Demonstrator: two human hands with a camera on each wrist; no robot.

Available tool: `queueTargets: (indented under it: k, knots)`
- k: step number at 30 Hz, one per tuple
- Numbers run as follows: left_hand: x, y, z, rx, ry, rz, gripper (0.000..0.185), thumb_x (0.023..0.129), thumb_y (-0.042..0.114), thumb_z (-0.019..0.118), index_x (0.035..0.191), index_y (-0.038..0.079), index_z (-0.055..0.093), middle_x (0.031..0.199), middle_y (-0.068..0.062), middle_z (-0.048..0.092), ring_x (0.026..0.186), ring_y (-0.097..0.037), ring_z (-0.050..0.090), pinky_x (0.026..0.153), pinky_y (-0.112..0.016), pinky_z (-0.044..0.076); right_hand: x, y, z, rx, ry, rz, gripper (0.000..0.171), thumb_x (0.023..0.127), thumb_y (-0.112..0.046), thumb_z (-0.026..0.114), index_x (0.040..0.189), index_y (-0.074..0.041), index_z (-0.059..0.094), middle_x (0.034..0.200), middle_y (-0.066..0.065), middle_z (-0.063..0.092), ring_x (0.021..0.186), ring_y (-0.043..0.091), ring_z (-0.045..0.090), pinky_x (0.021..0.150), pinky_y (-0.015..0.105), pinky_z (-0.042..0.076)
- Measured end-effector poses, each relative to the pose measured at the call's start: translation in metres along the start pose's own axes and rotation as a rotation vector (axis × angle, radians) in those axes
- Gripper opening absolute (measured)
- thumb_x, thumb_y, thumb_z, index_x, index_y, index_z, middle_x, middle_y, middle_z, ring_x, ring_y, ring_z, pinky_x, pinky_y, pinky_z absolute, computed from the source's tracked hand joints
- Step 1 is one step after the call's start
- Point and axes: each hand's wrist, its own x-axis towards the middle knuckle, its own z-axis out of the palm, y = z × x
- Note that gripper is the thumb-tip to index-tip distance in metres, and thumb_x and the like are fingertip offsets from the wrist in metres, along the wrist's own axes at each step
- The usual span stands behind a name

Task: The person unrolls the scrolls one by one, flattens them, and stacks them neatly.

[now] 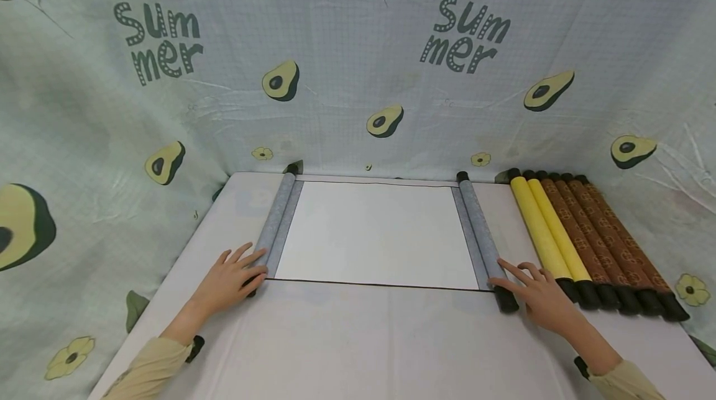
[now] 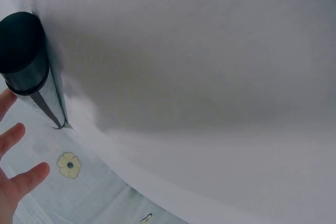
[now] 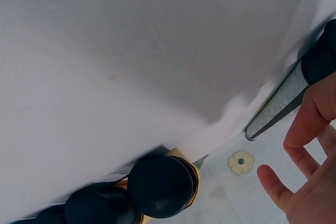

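Note:
A scroll with a blank white sheet [image 1: 375, 235] and grey-blue side bands lies unrolled on the table. Its left roller [image 1: 276, 213] and right roller [image 1: 480, 223] have black end caps. At the near end of the left roller, my left hand [image 1: 226, 279] touches it with fingers spread. My right hand [image 1: 539, 297] reaches the right roller's near end, thumb and index fingertip against it, the other fingers loosely bent. The left wrist view shows the left roller's black cap [image 2: 22, 48] beside the fingers; the right wrist view shows the other cap [image 3: 320, 56] partly behind the hand.
To the right lie rolled scrolls side by side: yellow ones [image 1: 539, 226] and several brown patterned ones [image 1: 615, 232], all with black caps. A white cloth [image 1: 358, 344] covers the table. Behind and at the sides hangs a pale curtain [image 1: 335, 33] printed with avocados and flowers.

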Motion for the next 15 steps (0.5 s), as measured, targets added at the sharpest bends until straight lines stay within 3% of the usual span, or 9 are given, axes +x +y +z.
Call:
queueTargets:
  k: [7,15]
  knots:
    - [-0.0003,0.0015,-0.0002,0.000,-0.016,-0.004,0.025,0.084,0.029,0.058,0.104,0.018,0.067,0.126,-0.008,0.055,0.123,-0.034,0.039,0.091,-0.059,0.034,-0.0015,0.0009,0.0027,-0.005,0.000,-0.002,0.086,0.048,0.012,0.073,0.121,-0.028,0.052,0.131,0.011,0.044,0.097,0.026,0.045,0.067,0.046,0.040]
    - [0.0024,0.0064,-0.0026,-0.006,0.036,0.019,0.028,0.081,0.027,0.062,0.105,0.014,0.067,0.122,-0.010,0.057,0.119,-0.035,0.043,0.089,-0.058,0.035,-0.0013,0.0063,-0.0026,0.004,0.047,0.019,0.079,0.053,0.006,0.069,0.124,-0.024,0.049,0.140,0.009,0.035,0.098,0.029,0.046,0.065,0.046,0.041]
